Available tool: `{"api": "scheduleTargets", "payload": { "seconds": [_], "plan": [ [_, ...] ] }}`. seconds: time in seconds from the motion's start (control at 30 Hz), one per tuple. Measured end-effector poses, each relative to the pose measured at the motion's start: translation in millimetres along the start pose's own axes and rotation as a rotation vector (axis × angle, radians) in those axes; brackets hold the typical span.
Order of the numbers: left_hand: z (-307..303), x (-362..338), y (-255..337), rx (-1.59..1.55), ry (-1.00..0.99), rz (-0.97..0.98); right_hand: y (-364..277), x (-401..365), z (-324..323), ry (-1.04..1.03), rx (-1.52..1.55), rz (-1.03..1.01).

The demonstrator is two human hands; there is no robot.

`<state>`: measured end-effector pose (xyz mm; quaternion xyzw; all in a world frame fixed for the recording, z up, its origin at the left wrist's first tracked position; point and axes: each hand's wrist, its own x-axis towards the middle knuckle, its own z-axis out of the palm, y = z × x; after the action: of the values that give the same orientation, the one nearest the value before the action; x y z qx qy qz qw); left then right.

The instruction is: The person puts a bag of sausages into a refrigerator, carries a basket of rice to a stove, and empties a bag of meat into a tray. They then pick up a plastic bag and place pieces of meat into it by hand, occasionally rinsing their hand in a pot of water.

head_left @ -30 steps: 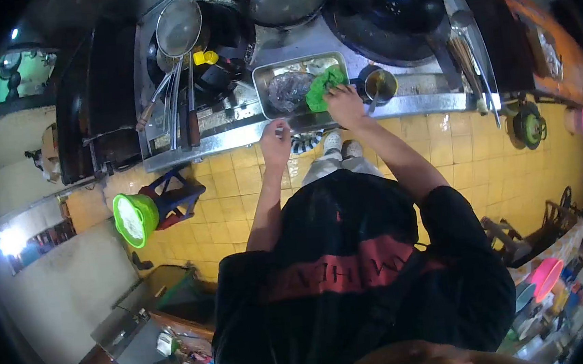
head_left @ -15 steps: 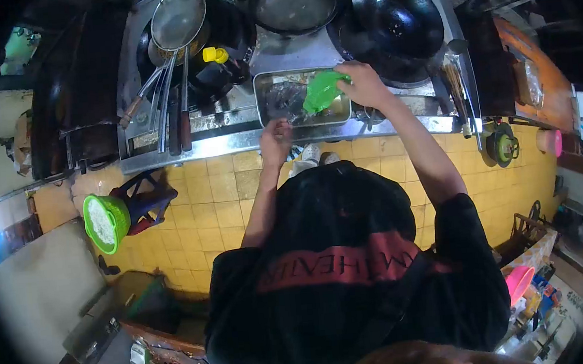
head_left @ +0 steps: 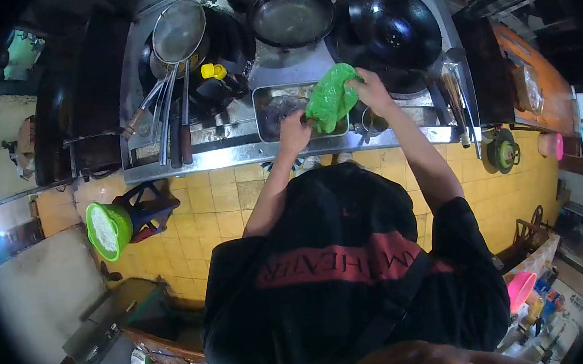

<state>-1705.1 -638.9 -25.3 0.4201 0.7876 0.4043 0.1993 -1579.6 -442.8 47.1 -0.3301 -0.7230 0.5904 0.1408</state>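
Note:
A crumpled green plastic bag is stretched between my two hands, above a rectangular metal tray. My right hand pinches the bag's upper right edge. At the lower left edge of the bag, my left hand has its fingers closed on the plastic. Clear, crinkled plastic lies in the left part of the tray. What the bag contains, if anything, cannot be made out. Just right of the tray stands a small metal cup.
A black wok and a dark pan sit on the stove behind the tray. To the left lie a long-handled strainer and a yellow cap. A green basket with white contents rests on a stool.
My left hand has moved up and right from the tray's front edge onto the green bag. The bag is lifted slightly and spread wider, and my right hand has shifted a little right.

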Motion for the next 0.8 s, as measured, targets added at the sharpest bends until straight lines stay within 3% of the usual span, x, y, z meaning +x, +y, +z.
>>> {"api": "scheduleTargets", "payload": {
  "seconds": [0.07,0.13,0.2,0.4,0.57,0.63,0.67,0.73,0.77,0.8],
  "plan": [
    [-2,9,1,-0.018,-0.054,-0.037,27,5,3,0.081,-0.202,-0.02],
    [-1,13,0,-0.077,-0.165,-0.136,38,3,8,0.043,-0.132,-0.029],
    [1,14,-2,-0.134,-0.145,-0.145,44,4,13,0.076,-0.196,-0.131],
    [11,21,-23,-0.223,-0.134,-0.209,36,-3,11,0.112,-0.223,-0.069],
    [6,20,-7,-0.295,-0.072,-0.285,34,-2,8,0.112,-0.184,-0.177],
    [8,20,-9,-0.457,-0.059,-0.347,22,-7,7,0.126,-0.193,-0.199],
    [8,19,-11,-0.456,-0.057,-0.346,17,-10,8,0.143,-0.205,-0.22],
    [7,14,-21,0.04,0.025,-0.176,17,-14,12,0.134,-0.198,-0.298],
    [11,13,-29,0.04,0.025,-0.177,17,-16,14,0.126,-0.191,-0.374],
    [20,10,-47,-0.178,0.02,-0.204,14,-19,15,0.126,-0.191,-0.374]
  ]
}}
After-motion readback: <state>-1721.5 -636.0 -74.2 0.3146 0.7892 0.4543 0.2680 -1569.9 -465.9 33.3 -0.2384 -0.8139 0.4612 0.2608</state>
